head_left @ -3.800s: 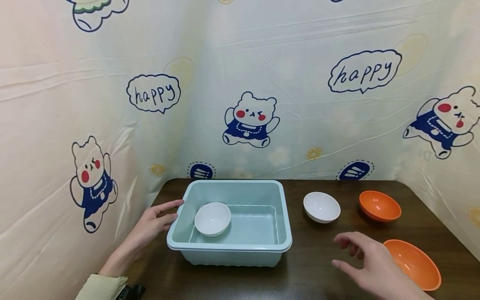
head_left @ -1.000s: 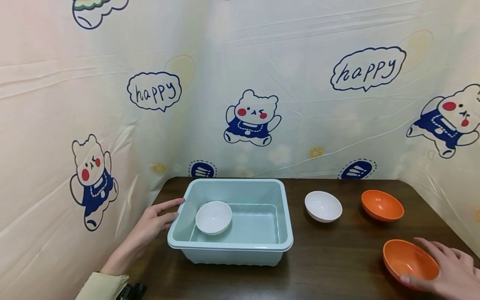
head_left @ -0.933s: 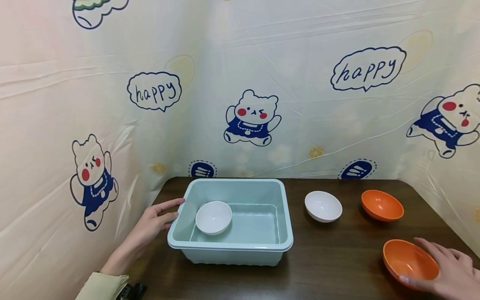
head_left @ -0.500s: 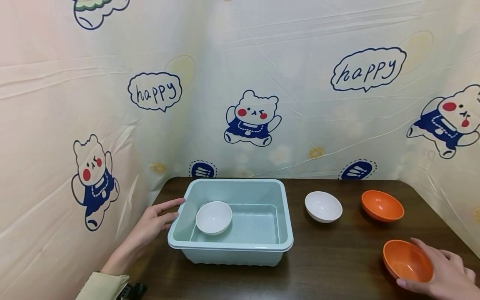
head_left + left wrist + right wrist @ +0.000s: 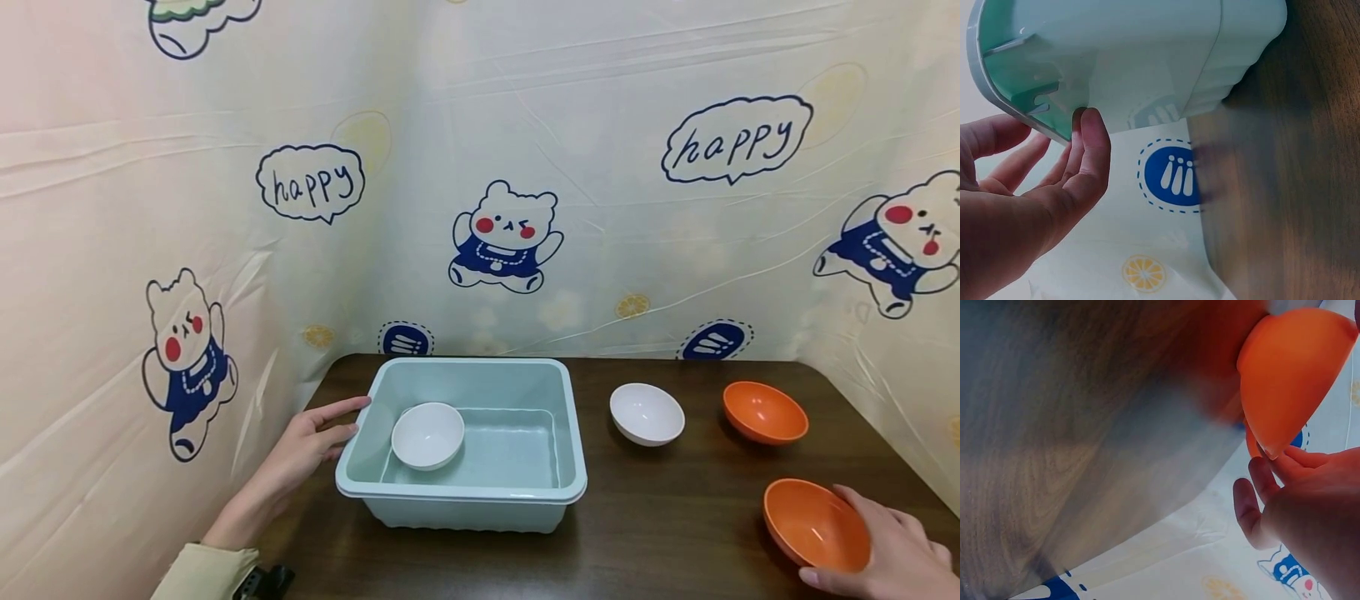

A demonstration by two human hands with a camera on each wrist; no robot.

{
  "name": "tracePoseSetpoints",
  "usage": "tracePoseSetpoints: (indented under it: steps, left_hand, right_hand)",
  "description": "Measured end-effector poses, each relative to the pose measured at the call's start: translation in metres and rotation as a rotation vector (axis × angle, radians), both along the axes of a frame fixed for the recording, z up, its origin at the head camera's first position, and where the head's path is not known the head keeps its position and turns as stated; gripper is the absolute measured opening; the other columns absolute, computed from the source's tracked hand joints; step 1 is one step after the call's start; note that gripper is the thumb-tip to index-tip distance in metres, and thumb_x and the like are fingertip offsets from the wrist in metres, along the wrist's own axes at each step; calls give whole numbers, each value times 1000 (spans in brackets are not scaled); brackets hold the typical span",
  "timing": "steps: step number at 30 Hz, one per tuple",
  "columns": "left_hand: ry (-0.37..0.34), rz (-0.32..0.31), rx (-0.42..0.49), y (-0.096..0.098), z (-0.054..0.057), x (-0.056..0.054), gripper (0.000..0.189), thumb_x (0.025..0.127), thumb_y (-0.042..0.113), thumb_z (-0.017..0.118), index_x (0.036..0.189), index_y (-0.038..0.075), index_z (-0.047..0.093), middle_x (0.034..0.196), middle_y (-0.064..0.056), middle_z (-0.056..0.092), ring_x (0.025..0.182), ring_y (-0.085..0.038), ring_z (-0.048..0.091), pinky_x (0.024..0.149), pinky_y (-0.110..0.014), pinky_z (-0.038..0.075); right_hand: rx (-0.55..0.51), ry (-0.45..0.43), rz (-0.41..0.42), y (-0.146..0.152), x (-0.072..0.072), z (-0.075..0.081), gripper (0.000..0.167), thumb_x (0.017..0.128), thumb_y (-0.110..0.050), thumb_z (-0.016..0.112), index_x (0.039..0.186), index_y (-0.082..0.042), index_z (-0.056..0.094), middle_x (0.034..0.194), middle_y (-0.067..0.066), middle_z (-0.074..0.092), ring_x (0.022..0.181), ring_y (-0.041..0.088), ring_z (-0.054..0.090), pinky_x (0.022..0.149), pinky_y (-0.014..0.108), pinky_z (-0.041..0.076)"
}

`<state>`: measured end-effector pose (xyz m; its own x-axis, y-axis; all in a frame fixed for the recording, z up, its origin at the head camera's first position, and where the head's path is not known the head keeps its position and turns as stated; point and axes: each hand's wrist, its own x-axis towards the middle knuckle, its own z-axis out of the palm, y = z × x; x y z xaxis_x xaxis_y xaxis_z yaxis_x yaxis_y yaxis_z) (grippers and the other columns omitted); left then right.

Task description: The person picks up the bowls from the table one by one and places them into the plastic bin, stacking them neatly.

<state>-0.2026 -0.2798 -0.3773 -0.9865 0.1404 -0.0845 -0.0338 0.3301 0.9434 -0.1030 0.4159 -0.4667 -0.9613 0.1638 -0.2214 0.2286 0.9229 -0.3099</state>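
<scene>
Gripping the near orange bowl (image 5: 816, 527) by its rim, the right hand (image 5: 900, 546), in the head view, lies to its right; the tub (image 5: 461, 493) stands well apart, leftward. Left wrist view: the left hand's (image 5: 1041, 206) loosely extended fingers touch the tub. Right wrist view: fingertips meet the bowl's edge, close over the table (image 5: 1085, 425).

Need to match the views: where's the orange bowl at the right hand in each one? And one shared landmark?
Head: lower right, the orange bowl held at its rim by the right hand.
Left wrist: not in it.
Right wrist: upper right, outer side to the camera, above the fingers.
Landmark: dark wood table, bottom of head, right side of left wrist, left side of right wrist.
</scene>
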Motion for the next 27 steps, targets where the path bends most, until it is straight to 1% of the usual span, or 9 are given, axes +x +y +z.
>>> tracePoseSetpoints:
  steps: [5, 9, 12, 15, 17, 20, 23, 25, 27]
  left_hand:
    - [8, -7, -12, -1, 0, 0, 50, 110, 12, 54, 157, -2, 45, 159, -28, 43, 123, -31, 66, 89, -37, 60]
    - [6, -8, -11, -1, 0, 1, 50, 109, 12, 55, 157, -2, 46, 160, -27, 43, 123, -31, 65, 90, -37, 60]
    - [10, -13, -25, -1, 0, 1, 50, 109, 13, 55, 157, -2, 46, 160, -27, 42, 127, -33, 63, 93, -41, 59]
    - [9, -15, -34, -2, 1, 0, 50, 109, 13, 55, 157, -2, 46, 161, -27, 41, 130, -34, 60, 95, -43, 58]
    - [9, -14, -33, -2, 1, 1, 50, 109, 13, 55, 157, -1, 46, 161, -27, 40, 130, -35, 60, 96, -43, 58]
    - [9, -12, -30, -1, 2, 1, 50, 109, 12, 55, 157, -1, 46, 161, -27, 40, 131, -35, 60, 96, -43, 58]
    - [11, -15, -34, -1, 2, 1, 50, 109, 12, 54, 157, -1, 46, 161, -27, 40, 131, -35, 59, 97, -44, 57]
    - [13, -18, -35, -2, 2, 1, 50, 109, 12, 54, 157, -2, 45, 161, -28, 40, 131, -36, 60, 96, -45, 58]
    - [9, -14, -33, -1, 2, 1, 50, 109, 13, 54, 157, -1, 46, 161, -28, 41, 129, -35, 61, 96, -44, 58]
  right_hand:
    - [1, 26, 20, -1, -3, -3, 124, 77, -68, 84, 143, 21, 26, 127, 49, 42, 110, 64, 31, 79, 69, 36]
    - [-12, 15, 37, -6, -8, 0, 123, 79, -67, 82, 142, 22, 27, 126, 48, 45, 107, 63, 34, 77, 67, 38]
    - [-9, 9, 72, -7, -11, 3, 120, 80, -65, 82, 142, 23, 27, 127, 48, 47, 105, 61, 40, 76, 69, 43]
    - [-5, 20, 108, -6, -12, 3, 119, 80, -63, 83, 143, 22, 27, 127, 48, 49, 102, 56, 49, 73, 70, 49]
    - [-6, 21, 118, -2, -12, 2, 119, 80, -62, 84, 145, 21, 27, 128, 48, 49, 101, 54, 53, 71, 71, 51]
    - [-32, 24, 122, 3, -12, 1, 118, 82, -58, 85, 145, 22, 26, 128, 49, 48, 102, 53, 56, 75, 68, 54]
    - [-61, 4, 125, 6, -13, 2, 118, 84, -56, 85, 145, 24, 23, 128, 50, 47, 103, 52, 57, 80, 65, 55]
    - [-80, 0, 134, 5, -13, 3, 118, 85, -54, 85, 145, 26, 21, 129, 51, 47, 105, 52, 58, 83, 66, 54]
    - [-93, -11, 123, 4, -13, 4, 119, 85, -54, 84, 145, 26, 20, 131, 52, 45, 107, 53, 57, 85, 67, 53]
